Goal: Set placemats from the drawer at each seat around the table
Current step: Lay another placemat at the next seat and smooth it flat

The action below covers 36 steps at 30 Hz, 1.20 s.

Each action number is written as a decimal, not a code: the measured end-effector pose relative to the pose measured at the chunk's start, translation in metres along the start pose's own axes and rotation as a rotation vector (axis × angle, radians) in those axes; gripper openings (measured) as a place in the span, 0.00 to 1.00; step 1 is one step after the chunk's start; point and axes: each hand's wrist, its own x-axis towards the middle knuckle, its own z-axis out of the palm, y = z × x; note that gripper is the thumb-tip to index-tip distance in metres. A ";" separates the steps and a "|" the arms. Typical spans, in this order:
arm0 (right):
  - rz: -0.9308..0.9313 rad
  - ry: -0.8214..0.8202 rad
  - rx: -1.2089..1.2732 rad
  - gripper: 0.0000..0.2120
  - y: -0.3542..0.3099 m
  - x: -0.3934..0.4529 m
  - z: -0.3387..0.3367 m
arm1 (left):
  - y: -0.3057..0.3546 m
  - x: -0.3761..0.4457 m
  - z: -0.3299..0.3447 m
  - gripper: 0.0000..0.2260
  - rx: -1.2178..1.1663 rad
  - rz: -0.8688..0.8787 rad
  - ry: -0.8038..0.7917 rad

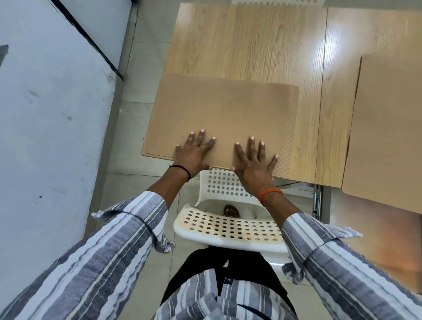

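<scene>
A tan placemat lies flat on the near left corner of the light wooden table. My left hand presses on the mat's near edge with fingers spread and straight. My right hand lies flat beside it, fingers spread, on the same near edge. A second tan placemat lies on the table's right side and overhangs the near edge.
A white perforated chair stands tucked under the table's near edge, right in front of my legs. A pale wall runs along the left. Another perforated chair back shows at the table's far edge. Tiled floor lies below.
</scene>
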 end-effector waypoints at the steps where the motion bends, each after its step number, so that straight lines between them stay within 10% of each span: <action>1: 0.000 0.006 0.007 0.34 0.000 0.000 0.000 | 0.000 0.000 0.000 0.43 -0.002 0.000 0.006; 11: 0.058 0.298 0.049 0.26 -0.020 0.010 0.001 | -0.027 -0.002 -0.003 0.25 -0.309 0.017 0.414; 28: 0.111 0.273 0.039 0.32 -0.055 0.027 0.021 | -0.088 0.001 0.002 0.31 -0.088 0.033 0.264; 36: 0.112 0.463 0.187 0.19 -0.086 0.094 -0.034 | -0.087 0.087 -0.069 0.19 -0.378 0.266 0.560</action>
